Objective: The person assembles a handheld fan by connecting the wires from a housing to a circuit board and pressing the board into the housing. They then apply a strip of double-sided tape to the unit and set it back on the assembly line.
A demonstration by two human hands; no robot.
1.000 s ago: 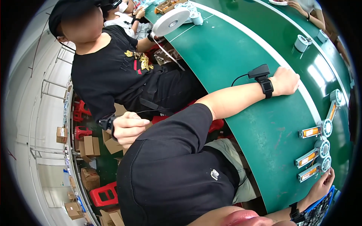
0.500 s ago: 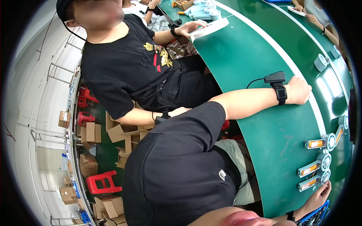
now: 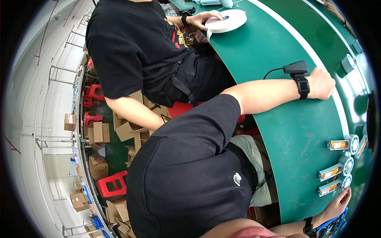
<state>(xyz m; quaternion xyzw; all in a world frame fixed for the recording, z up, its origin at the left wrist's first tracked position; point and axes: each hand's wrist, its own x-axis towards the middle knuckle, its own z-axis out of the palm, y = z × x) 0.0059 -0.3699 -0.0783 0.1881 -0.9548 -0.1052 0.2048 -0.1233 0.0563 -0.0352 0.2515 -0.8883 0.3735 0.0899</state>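
My left hand point(image 3: 322, 84) rests on the green tabletop point(image 3: 285, 146) as a closed fist. Its curled fingers face away, so anything inside them is hidden. A black wrist device point(image 3: 300, 81) is strapped behind it. At the lower right, my right hand point(image 3: 336, 205) has its bent fingertips on the round head of the nearest handheld fan point(image 3: 328, 189). That fan's pale blue handle lies open, with an orange cell inside. Beside it lie a second opened fan point(image 3: 330, 173) and a third point(image 3: 338, 145), laid out alike.
A co-worker in black sits at my left, one hand point(image 3: 204, 18) on a white roll of tape point(image 3: 234, 22). A pale fan part point(image 3: 348, 63) stands across the white line. A blue-edged tray point(image 3: 331, 227) sits below my right wrist. Cardboard boxes and a red stool point(image 3: 112, 184) are behind.
The view has shifted slightly. The co-worker's tape roll has tipped, showing its flat face, and the co-worker's body has shifted. My left fist and right fingers keep their places at the table.
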